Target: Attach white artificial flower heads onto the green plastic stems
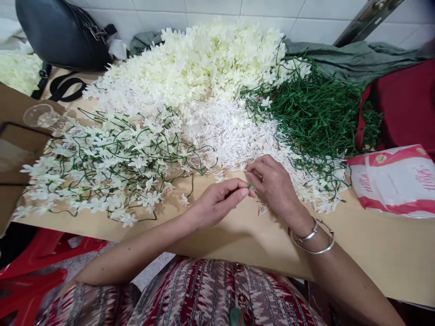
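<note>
My left hand (220, 201) pinches the end of a small green plastic stem (250, 185) between thumb and forefinger. Close against it, my right hand (274, 185) has its fingers curled in at the edge of a pile of white artificial stamens (227, 133); whatever those fingers grip is hidden. To the right of the stamens lies a heap of green plastic stems (312, 108). Behind them rises a large mound of loose cream-white artificial petals (210, 59). Left of my hands, assembled white flowers on green stems (112, 158) are spread in a tangled pile.
A red and white packet (394, 181) rests on the table (384, 253) at right, before a dark red bag (408, 99). A black bag (64, 36) stands at back left. A clear plastic cup (42, 117) and cardboard box (20, 136) are at left, above red stools (37, 271).
</note>
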Motion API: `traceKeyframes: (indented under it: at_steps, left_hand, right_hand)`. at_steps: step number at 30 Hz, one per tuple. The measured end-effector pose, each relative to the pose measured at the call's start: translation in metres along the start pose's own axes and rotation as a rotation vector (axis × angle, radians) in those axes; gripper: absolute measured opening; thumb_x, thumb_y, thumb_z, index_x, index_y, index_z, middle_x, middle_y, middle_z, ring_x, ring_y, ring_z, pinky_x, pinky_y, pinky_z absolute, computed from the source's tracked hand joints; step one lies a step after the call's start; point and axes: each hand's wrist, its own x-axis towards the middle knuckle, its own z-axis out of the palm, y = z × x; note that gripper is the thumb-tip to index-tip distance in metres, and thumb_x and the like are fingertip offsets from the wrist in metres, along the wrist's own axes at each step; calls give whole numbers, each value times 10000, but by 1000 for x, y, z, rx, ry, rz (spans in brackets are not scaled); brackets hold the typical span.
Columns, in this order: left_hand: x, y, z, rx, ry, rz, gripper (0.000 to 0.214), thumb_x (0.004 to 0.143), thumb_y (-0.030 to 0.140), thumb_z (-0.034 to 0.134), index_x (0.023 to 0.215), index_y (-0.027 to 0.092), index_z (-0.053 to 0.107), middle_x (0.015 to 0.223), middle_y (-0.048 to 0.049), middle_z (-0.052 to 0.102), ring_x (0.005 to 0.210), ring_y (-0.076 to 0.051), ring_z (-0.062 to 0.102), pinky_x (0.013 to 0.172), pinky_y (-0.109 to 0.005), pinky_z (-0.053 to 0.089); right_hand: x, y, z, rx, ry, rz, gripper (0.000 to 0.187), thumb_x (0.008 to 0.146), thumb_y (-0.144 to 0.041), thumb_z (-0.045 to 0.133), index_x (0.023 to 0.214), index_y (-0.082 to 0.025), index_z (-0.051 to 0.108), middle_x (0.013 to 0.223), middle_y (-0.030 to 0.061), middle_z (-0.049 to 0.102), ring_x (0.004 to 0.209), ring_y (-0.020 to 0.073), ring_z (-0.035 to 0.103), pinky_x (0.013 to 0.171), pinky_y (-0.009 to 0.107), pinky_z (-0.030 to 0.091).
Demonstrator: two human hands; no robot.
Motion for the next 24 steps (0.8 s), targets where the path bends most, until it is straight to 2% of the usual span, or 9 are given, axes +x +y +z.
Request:
traceKeyframes:
  at_steps: [4,7,9,12,16,20,24]
  left_hand:
    - [18,-3,-5,-66,146,92,363,1051,512,580,1005,183,726,723,28,514,648,-108,482,654,-250,436]
    - [30,-1,-6,75,247,152,321,1056,461,594,1015,200,776,761,6,580,683,-114,503,653,-249,428]
    - [35,0,-5,210,308,226,263,1056,387,612,1011,210,801,803,-12,636,735,-123,545,685,-255,436]
    - [37,0,-2,358,354,325,223,1054,326,631,1044,205,818,808,-20,660,753,-127,594,693,-258,449]
    - [36,-3,3,482,361,380,206,1058,289,634,1063,202,820,737,3,611,670,-112,561,638,-247,434]
    - [36,-3,4,534,359,415,193,1059,254,628,1076,195,811,741,10,599,646,-100,548,600,-231,422]
    - [36,-5,-3,573,430,476,154,1031,287,689,1056,170,786,773,6,632,618,-87,522,569,-217,411]
  right_hand:
    - [-1,8,-11,343,289,180,57,897,-203,736,873,-242,703,839,15,694,722,178,617,680,352,510]
    - [-1,14,-17,682,402,300,158,869,-274,826,1009,-298,757,883,14,725,750,189,683,692,366,567]
    - [-1,13,-19,848,378,323,134,879,-330,840,998,-326,777,889,21,744,743,196,718,696,377,599]
    - [-2,5,-21,1015,270,341,110,876,-370,855,929,-316,776,907,24,781,744,195,749,740,381,635]
    - [-6,-8,-22,1073,227,345,110,891,-341,846,951,-281,777,971,2,792,792,154,742,833,353,641]
    - [-7,-11,-23,1027,235,360,119,892,-370,848,964,-296,789,963,1,776,849,163,726,828,343,624]
    - [-3,-6,-23,1030,345,360,85,902,-378,839,933,-334,774,942,17,758,835,187,707,809,374,610]
